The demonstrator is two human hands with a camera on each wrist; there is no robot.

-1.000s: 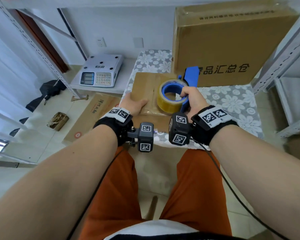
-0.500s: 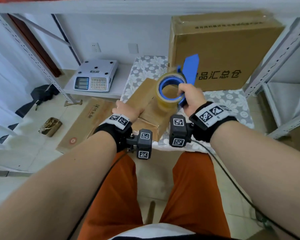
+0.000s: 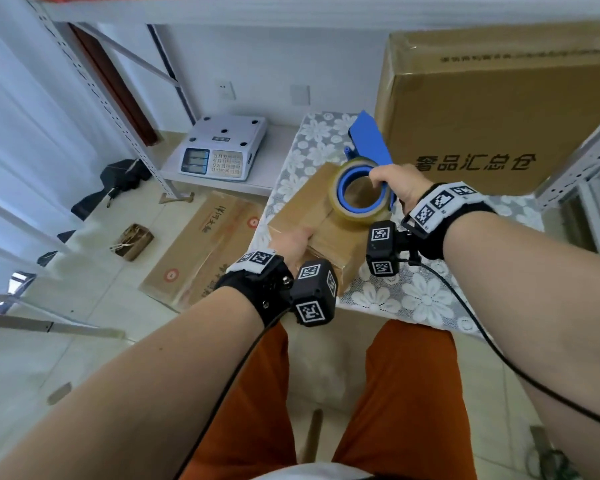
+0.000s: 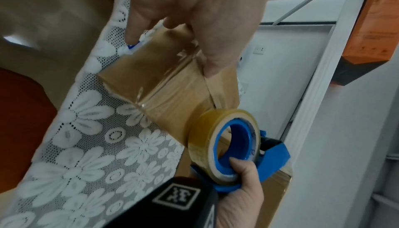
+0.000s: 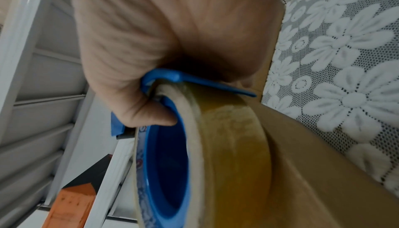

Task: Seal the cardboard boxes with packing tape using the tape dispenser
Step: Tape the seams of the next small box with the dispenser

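Observation:
A small brown cardboard box (image 3: 309, 216) with clear tape on its seams lies turned diagonally on the lace-covered table (image 3: 430, 299), near the table's left edge. My left hand (image 3: 293, 244) grips its near-left end, thumb on top (image 4: 215, 57) and fingers round the side of the box (image 4: 164, 85). My right hand (image 3: 395, 181) grips the blue tape dispenser (image 3: 371, 140), thumb hooked into the core. Its yellowish tape roll (image 3: 359, 199) sits against the box's top at the far right (image 4: 215, 139). Up close, the roll (image 5: 233, 146) presses on the box's cardboard (image 5: 313, 180).
A large printed cardboard box (image 3: 499, 109) stands at the table's back right. A white weighing scale (image 3: 222, 150) sits on a low shelf to the left, with a flattened carton (image 3: 205, 247) on the floor. Metal rack uprights (image 3: 575, 157) flank the table.
The left hand has turned the small box from square to diagonal. The right hand lifted the dispenser off the box top, swung its blade toward the far left, and brought the roll back down.

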